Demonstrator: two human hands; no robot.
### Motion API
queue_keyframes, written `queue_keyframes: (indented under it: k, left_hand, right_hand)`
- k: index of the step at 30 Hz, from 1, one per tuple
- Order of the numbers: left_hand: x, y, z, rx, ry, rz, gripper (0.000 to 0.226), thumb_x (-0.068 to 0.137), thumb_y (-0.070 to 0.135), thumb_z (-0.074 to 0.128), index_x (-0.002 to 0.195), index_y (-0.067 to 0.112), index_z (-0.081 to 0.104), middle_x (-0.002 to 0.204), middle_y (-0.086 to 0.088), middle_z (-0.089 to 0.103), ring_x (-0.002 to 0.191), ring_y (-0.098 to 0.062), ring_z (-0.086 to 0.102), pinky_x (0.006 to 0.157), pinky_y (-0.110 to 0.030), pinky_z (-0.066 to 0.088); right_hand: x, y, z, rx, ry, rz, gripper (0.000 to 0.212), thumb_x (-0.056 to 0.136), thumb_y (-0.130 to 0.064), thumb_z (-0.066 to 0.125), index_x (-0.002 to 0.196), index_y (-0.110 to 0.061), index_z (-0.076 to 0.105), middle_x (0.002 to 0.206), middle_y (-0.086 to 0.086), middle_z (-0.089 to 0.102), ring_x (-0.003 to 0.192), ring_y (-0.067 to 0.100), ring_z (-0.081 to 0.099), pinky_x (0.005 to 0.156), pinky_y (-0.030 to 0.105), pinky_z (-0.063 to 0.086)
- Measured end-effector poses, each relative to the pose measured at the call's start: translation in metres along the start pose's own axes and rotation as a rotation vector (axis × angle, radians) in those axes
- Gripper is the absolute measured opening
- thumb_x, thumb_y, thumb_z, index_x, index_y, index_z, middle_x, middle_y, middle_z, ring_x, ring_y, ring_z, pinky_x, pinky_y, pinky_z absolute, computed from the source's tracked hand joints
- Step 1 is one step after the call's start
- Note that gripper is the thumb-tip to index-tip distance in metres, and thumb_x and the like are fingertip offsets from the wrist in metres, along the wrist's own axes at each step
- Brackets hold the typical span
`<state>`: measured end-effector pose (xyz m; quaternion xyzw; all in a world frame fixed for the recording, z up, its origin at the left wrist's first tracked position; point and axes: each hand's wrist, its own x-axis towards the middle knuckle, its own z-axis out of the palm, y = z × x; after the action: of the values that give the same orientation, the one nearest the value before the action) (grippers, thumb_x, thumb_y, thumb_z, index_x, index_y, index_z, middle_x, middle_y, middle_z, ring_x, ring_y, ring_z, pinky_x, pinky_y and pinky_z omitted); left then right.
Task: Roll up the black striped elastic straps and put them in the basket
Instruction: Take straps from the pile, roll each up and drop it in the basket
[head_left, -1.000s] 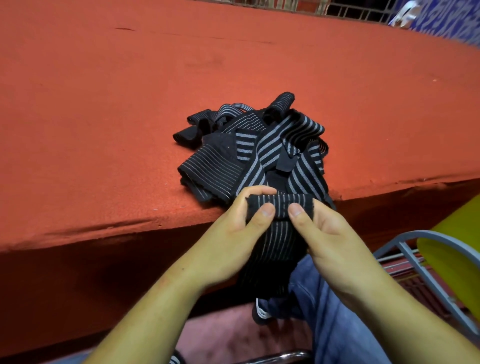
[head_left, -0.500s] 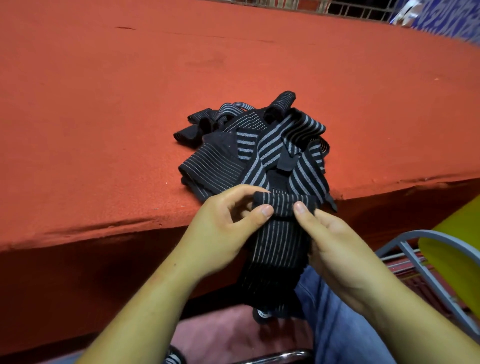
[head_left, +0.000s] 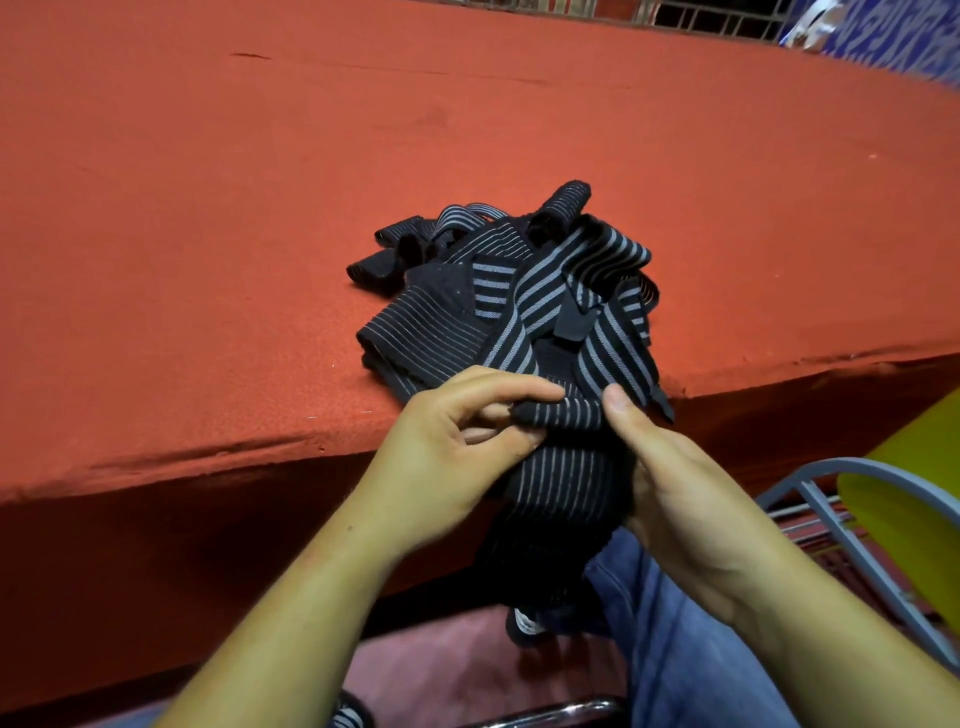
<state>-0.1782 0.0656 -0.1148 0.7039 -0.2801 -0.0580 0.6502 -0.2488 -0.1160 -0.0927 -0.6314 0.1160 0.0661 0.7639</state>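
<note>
A heap of black striped elastic straps (head_left: 519, 296) lies on the red table near its front edge. One strap (head_left: 563, 478) hangs from my hands down over the edge toward my lap, and its top end is a tight roll (head_left: 558, 413). My left hand (head_left: 452, 457) pinches the roll's left end between thumb and fingers. My right hand (head_left: 670, 483) holds the right end, thumb on top and fingers hidden behind the strap. No basket is in view.
The red felt-covered table (head_left: 260, 260) fills most of the view, its front edge (head_left: 208, 457) just before my hands. A grey metal chair frame (head_left: 841, 514) with a yellow seat (head_left: 914, 499) stands at the right. My blue-jeaned leg (head_left: 685, 649) is below.
The roll at the strap's top has grown thicker and tighter. My left fingers have shifted round its left end, and both hands have moved a little toward the heap.
</note>
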Motion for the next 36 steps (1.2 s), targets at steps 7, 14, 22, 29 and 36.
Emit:
queue_keyframes:
  k: [7, 14, 22, 29, 36]
  left_hand:
    - [-0.006, 0.001, 0.005, -0.013, -0.145, -0.137, 0.058, 0.098, 0.040, 0.061, 0.152, 0.035, 0.041, 0.145, 0.017, 0.057, 0.135, 0.006, 0.050, 0.113, -0.021, 0.041]
    - [-0.009, 0.002, 0.018, -0.011, -0.093, -0.163, 0.049, 0.105, 0.039, 0.048, 0.153, 0.040, 0.034, 0.144, 0.024, 0.055, 0.132, 0.013, 0.048, 0.114, -0.016, 0.037]
    - [-0.007, 0.002, 0.012, 0.063, -0.133, -0.137, 0.054, 0.103, 0.040, 0.052, 0.155, 0.035, 0.038, 0.143, 0.032, 0.052, 0.134, 0.018, 0.042, 0.109, -0.005, 0.031]
    - [-0.004, -0.003, 0.006, 0.035, -0.060, -0.092, 0.020, 0.101, 0.022, 0.065, 0.120, 0.024, 0.070, 0.114, -0.004, 0.075, 0.109, -0.028, 0.069, 0.100, -0.049, 0.052]
    - [-0.004, -0.002, 0.004, 0.004, -0.046, -0.070, 0.021, 0.100, 0.018, 0.067, 0.120, 0.024, 0.070, 0.113, 0.000, 0.075, 0.108, -0.024, 0.070, 0.100, -0.047, 0.053]
  right_hand:
    - [0.000, 0.003, 0.000, -0.050, -0.012, -0.102, 0.039, 0.099, -0.031, 0.054, 0.129, -0.012, 0.070, 0.122, 0.011, 0.077, 0.119, 0.026, 0.072, 0.096, 0.032, 0.058]
    - [0.001, 0.006, 0.007, -0.162, 0.010, -0.145, 0.037, 0.103, -0.032, 0.051, 0.131, -0.016, 0.067, 0.123, 0.003, 0.078, 0.119, 0.018, 0.072, 0.105, 0.037, 0.052]
    - [-0.001, 0.006, 0.005, -0.150, 0.038, -0.242, 0.030, 0.107, -0.018, 0.049, 0.129, -0.010, 0.066, 0.120, 0.003, 0.079, 0.113, 0.015, 0.074, 0.087, 0.020, 0.057]
    - [0.002, 0.007, 0.000, -0.187, 0.058, -0.246, 0.029, 0.107, -0.020, 0.049, 0.125, -0.008, 0.068, 0.118, 0.004, 0.079, 0.114, 0.015, 0.074, 0.088, 0.020, 0.057]
    - [0.000, 0.007, -0.002, -0.112, 0.046, -0.099, 0.046, 0.095, -0.042, 0.056, 0.125, -0.011, 0.073, 0.119, 0.009, 0.078, 0.117, 0.024, 0.073, 0.103, 0.042, 0.053]
